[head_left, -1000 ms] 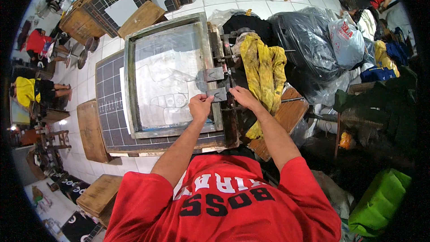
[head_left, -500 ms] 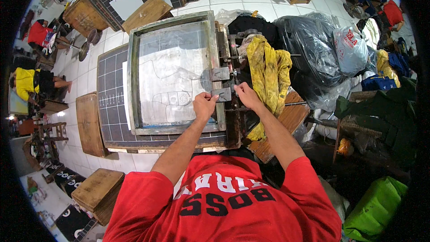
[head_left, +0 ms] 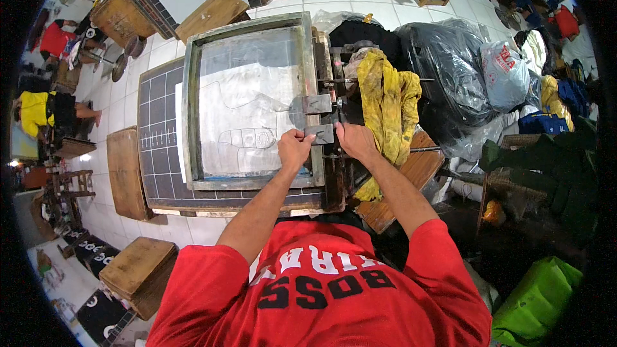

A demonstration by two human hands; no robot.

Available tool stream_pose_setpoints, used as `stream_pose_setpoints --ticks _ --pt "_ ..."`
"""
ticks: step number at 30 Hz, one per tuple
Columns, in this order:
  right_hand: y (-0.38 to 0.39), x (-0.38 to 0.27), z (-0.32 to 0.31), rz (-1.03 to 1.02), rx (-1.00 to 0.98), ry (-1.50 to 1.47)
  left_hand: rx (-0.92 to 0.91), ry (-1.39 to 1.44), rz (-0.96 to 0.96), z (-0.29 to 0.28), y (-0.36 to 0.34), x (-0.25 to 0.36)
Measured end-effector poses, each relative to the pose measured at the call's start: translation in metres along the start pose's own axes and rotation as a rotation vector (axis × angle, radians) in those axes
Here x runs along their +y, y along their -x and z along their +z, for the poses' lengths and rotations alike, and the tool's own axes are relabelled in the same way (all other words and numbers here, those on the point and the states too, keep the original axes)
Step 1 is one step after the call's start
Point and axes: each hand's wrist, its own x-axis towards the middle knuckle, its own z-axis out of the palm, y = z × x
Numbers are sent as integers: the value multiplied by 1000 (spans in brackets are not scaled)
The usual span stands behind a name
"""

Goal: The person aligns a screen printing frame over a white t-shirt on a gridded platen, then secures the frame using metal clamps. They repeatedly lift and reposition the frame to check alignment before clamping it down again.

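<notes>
A screen printing frame (head_left: 193, 109) with pale mesh lies on a dark gridded board (head_left: 157, 99). Faint outlines of shapes show on the mesh. Along the frame's right edge are two grey metal clamp plates, a far one (head_left: 317, 103) and a near one (head_left: 320, 133). My left hand (head_left: 294, 149) pinches the left end of the near plate between thumb and fingers. At that plate's right end, my right hand (head_left: 357, 141) is closed, its fingertips against the clamp hardware. What small part it grips is hidden.
A stained yellow cloth (head_left: 385, 99) drapes over the bars right of the clamps, above a wooden board (head_left: 411, 160). Black plastic-wrapped bundles (head_left: 443, 67) lie beyond. Wooden stools (head_left: 138, 273) stand at the left. Other people work at the far left and top.
My right hand has turned slightly and its fingers have drawn together at the near plate's right end. My left hand has stayed on the plate.
</notes>
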Motion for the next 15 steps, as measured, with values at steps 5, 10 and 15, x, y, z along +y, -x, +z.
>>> stream_pose_setpoints --ticks 5,10,15 --pt "-18 2 9 53 -124 117 -60 -1 -92 -4 -3 5" --pt "-18 -2 2 146 -174 126 -73 3 -89 -15 5 3" --pt "0 -4 1 -61 64 47 351 -338 155 -87 12 -59"
